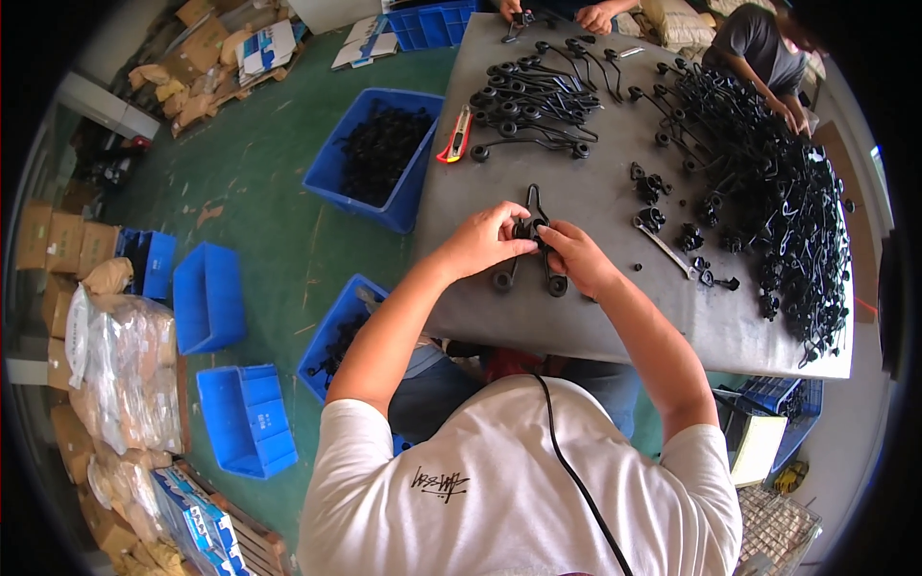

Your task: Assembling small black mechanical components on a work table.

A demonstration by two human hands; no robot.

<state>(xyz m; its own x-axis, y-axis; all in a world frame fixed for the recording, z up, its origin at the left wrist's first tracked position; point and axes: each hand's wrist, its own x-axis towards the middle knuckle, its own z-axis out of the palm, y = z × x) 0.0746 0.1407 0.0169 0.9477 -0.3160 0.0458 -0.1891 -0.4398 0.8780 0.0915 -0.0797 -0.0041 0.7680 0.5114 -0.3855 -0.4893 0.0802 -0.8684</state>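
Over the near part of the grey table, my left hand [483, 238] and my right hand [576, 257] meet at a black bent-rod part [535, 195]. Its narrow loop points away from me, and two legs with round ringed ends [557, 285] point toward me. Thumbs and fingers of both hands close on its middle, around a small black piece that they partly hide. Beyond my hands lies a group of similar black rods [538, 96] with ringed ends. Right of my right hand are a wrench [666, 248] and small black fittings [691, 236].
A large heap of black rods [797, 221] covers the table's right side. A red utility knife [457, 134] lies at the left edge. Blue bins [370, 197] stand on the floor at left. Two other people work at the far side, one's hand [595, 17] at the far edge.
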